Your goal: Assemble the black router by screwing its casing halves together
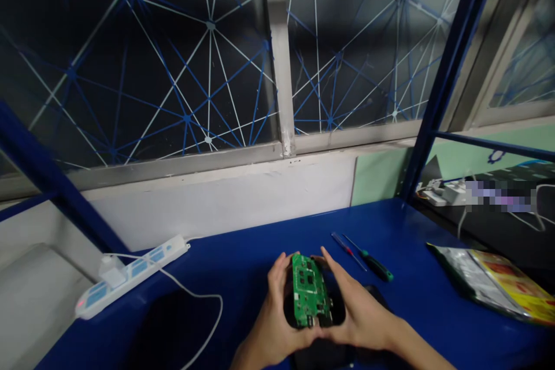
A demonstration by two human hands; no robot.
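Grip: left hand (274,315) and right hand (362,309) curled wide, holding dark casing (335,295); green circuit board (309,289) lies between palms, long axis running away from thumbs, left hand marginally nearer.

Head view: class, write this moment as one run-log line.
left hand, right hand: cupped around green rectangular circuit board | dark-green-handled screwdriver: on glossy blue tabletop | white oblong power strip: left side
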